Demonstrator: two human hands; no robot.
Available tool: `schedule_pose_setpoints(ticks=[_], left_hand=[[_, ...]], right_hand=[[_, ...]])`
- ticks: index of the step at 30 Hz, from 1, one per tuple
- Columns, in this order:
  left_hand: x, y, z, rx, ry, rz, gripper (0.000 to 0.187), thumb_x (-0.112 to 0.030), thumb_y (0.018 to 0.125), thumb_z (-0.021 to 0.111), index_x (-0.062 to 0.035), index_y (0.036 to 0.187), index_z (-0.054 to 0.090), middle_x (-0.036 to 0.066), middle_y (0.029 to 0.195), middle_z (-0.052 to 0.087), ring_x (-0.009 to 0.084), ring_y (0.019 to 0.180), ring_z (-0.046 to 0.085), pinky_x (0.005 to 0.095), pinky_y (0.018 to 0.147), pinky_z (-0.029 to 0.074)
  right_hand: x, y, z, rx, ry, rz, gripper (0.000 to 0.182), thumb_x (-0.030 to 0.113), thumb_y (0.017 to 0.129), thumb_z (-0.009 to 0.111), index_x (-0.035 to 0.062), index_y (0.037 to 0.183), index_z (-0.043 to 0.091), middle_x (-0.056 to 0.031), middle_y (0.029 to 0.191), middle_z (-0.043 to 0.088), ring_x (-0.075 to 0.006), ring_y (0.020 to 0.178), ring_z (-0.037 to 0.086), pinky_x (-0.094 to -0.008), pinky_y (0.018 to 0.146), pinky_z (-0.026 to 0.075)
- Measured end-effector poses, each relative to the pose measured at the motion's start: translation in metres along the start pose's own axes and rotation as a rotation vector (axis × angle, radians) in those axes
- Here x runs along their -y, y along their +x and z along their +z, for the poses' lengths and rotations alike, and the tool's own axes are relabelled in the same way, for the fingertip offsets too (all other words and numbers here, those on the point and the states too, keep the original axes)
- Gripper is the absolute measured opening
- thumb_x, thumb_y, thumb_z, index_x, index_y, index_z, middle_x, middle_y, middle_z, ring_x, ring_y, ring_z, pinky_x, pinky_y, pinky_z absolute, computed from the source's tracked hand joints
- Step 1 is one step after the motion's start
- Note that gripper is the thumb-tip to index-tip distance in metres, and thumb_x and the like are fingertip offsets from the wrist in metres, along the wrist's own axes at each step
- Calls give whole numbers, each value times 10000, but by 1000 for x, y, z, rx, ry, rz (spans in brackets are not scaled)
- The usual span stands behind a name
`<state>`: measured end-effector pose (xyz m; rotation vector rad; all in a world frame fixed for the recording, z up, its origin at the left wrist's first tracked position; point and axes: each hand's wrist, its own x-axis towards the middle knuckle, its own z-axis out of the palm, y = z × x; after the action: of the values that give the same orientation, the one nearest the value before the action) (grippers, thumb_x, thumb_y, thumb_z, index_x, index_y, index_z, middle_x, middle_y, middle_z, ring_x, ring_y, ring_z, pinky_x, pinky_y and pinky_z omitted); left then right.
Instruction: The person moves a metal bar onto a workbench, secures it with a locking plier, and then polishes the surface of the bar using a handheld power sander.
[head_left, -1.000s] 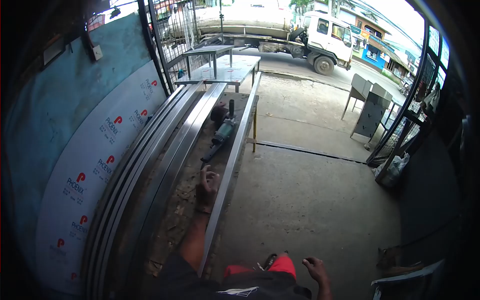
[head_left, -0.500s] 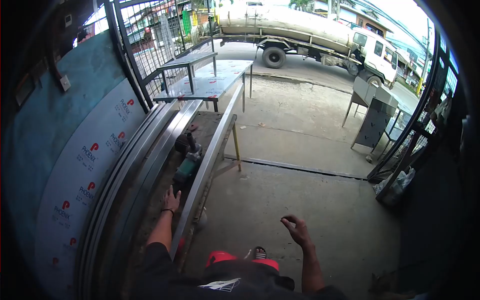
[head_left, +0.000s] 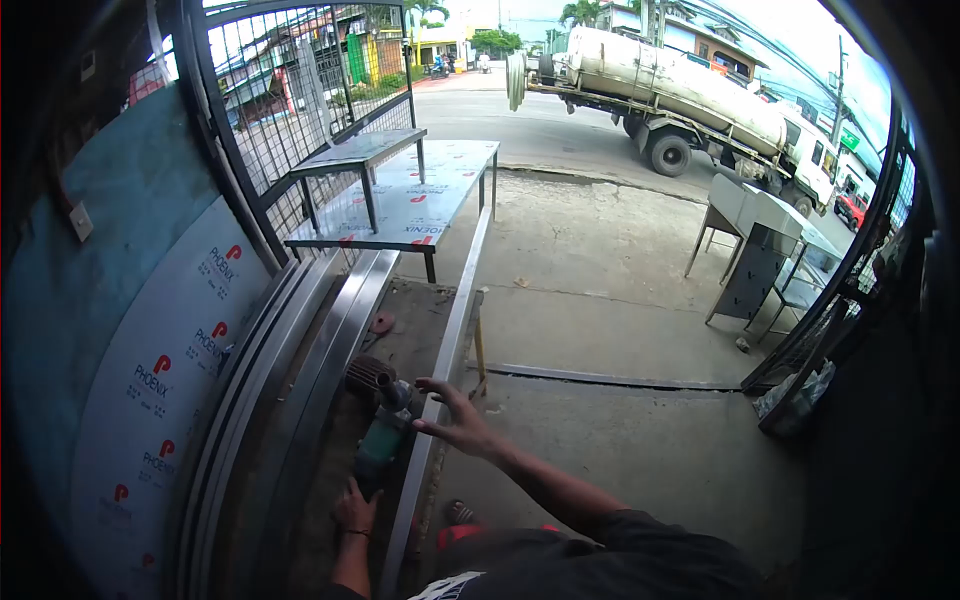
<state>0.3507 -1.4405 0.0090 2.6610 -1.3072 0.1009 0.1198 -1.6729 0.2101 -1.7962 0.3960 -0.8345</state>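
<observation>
A green angle grinder [head_left: 378,442] lies on the worn workbench, its dark side handle pointing up and a round flap-like disc [head_left: 365,376] at its far end. My left hand [head_left: 355,508], with a dark band at the wrist, is closed around the grinder's rear end. Just right of the grinder's head, my right hand [head_left: 458,420] reaches across a long square metal tube [head_left: 432,440]. Its thumb and fingers are apart, close to the side handle with nothing between them. Whether a fingertip touches the grinder is hard to see.
Long metal channels [head_left: 310,360] lie along the bench's left side, beside a leaning Phoenix-printed sheet [head_left: 150,400]. Film-covered metal tables [head_left: 450,180] stand ahead. Metal stands [head_left: 755,270] are at right. A tanker truck [head_left: 680,90] is on the road beyond the gate.
My left hand has come onto the grinder's rear end. My right hand has swung left and forward from over the floor to the grinder's head. The view has shifted; the truck has moved right.
</observation>
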Motion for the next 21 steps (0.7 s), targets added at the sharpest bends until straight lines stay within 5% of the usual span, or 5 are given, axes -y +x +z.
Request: schedule_pose_setpoints(ticks=[7,10,12,19,21], left_hand=[[1,4,-18,230,-3,-87,896,-652,718,699,-49,1346,484,209,890,679,386,834,677,487,719,538],[0,7,-25,304,-8,-123,889,-650,725,694,-75,1365,472,208,855,684,392,809,683,503,697,544],[4,8,-21,330,1,-140,880,-643,732,694,-87,1374,464,208,840,686,394,796,685,512,687,546],[29,-2,9,383,-3,-115,903,-570,664,770,-118,1383,462,194,817,687,392,792,687,526,689,544],[24,-2,-3,359,23,-128,921,-570,643,782,-131,1387,463,190,803,686,388,778,688,523,685,543]], right_hand=[[-76,100,69,82,-110,-65,896,518,762,763,50,1409,355,-221,1401,404,-340,1291,447,-431,1070,384],[-91,109,75,167,-228,-144,725,432,775,789,56,1312,479,-139,1232,557,-227,1064,598,-368,902,487],[-105,114,72,-16,197,-34,477,320,777,813,42,1112,616,-45,955,638,-114,800,600,-291,712,489],[-141,138,63,511,138,54,356,289,832,759,9,699,585,-33,614,492,-77,606,452,-294,546,366],[-146,144,72,390,144,-52,419,305,860,722,6,633,536,-36,555,413,-81,564,392,-322,517,322]])
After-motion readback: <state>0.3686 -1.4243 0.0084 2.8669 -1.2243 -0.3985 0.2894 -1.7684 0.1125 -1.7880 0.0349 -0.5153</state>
